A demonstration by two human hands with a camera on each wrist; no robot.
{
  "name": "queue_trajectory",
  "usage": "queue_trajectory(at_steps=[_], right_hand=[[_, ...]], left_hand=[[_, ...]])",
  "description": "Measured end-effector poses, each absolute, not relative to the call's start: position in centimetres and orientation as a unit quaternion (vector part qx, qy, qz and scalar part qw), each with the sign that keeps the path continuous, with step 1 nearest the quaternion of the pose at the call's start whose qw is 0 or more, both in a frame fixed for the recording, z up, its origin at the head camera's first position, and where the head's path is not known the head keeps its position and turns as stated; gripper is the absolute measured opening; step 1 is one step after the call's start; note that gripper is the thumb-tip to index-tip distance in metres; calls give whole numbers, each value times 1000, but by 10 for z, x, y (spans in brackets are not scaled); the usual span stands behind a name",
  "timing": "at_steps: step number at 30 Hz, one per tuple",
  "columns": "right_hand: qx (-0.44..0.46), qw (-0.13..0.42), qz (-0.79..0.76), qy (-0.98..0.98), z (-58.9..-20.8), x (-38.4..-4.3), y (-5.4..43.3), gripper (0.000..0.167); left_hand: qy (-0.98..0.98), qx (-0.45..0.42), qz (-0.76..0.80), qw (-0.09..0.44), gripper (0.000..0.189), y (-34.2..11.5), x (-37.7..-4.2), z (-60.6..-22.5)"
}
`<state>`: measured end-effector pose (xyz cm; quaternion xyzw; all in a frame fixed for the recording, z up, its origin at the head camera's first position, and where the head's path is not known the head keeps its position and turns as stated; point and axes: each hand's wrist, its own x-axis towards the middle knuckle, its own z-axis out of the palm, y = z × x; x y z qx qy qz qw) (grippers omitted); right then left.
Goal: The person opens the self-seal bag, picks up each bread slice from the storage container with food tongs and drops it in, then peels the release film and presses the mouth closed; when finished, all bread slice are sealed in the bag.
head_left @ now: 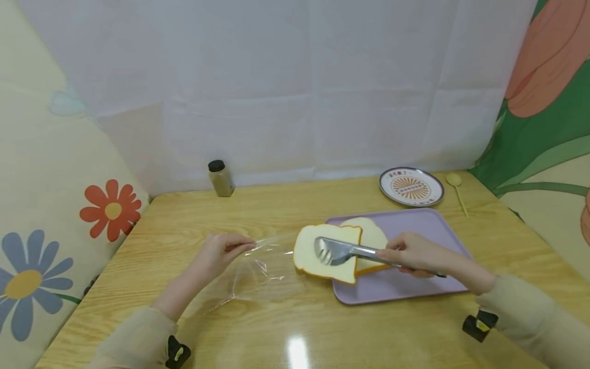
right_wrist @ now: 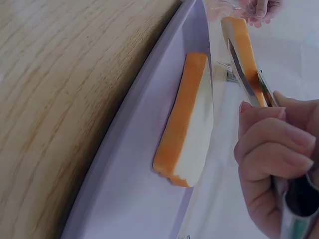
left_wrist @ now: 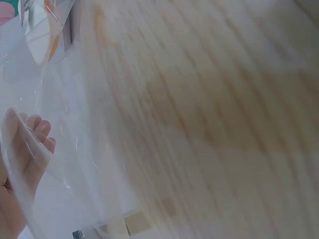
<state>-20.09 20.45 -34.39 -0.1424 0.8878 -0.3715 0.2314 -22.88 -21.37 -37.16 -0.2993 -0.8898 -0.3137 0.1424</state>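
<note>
My right hand (head_left: 412, 252) grips metal tongs (head_left: 364, 251). Their jaws clamp a slice of bread (head_left: 306, 251) with a brown crust, held up off the tray's left edge, as the right wrist view shows. Another bread slice (right_wrist: 187, 124) lies on the purple tray (head_left: 415, 287), partly hidden in the head view by the held one. My left hand (head_left: 226, 253) pinches the edge of a clear plastic bag (head_left: 262, 271) between thumb and fingers. The bag spreads toward the held slice, its far end right beside the bread. In the left wrist view, the film (left_wrist: 65, 129) partly covers the hand.
At the back left stands a small bottle (head_left: 221, 179) with a black lid. A patterned plate (head_left: 412, 187) sits behind the tray, with a yellowish spoon (head_left: 455, 187) to its right. White cloth (head_left: 286, 92) hangs along the table's back edge.
</note>
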Motion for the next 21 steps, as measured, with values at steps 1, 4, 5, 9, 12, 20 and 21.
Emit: queue_trajectory(at_steps=[1, 4, 5, 9, 12, 20, 21], right_hand=[[-147, 232, -371, 887, -344, -202, 203, 48], [-154, 237, -374, 883, -345, -206, 197, 46], [-157, 240, -376, 881, -346, -207, 195, 46], [-160, 254, -378, 876, -350, -214, 189, 46], [-159, 272, -382, 869, -353, -222, 186, 45], [-161, 324, -393, 845, -355, -238, 183, 43], [-165, 329, -395, 842, -356, -240, 182, 43]], left_hand=[[-891, -296, -314, 143, 8, -213, -229, -372], [-895, -286, -310, 144, 9, -212, -229, -373], [-897, -283, -309, 145, 9, -211, -229, -373], [-898, -275, -311, 145, 9, -209, -229, -376], [-897, -273, -316, 147, 8, -207, -228, -378], [-892, -268, -322, 169, 8, -202, -227, -381], [-891, -268, -325, 167, 8, -202, -227, -382]])
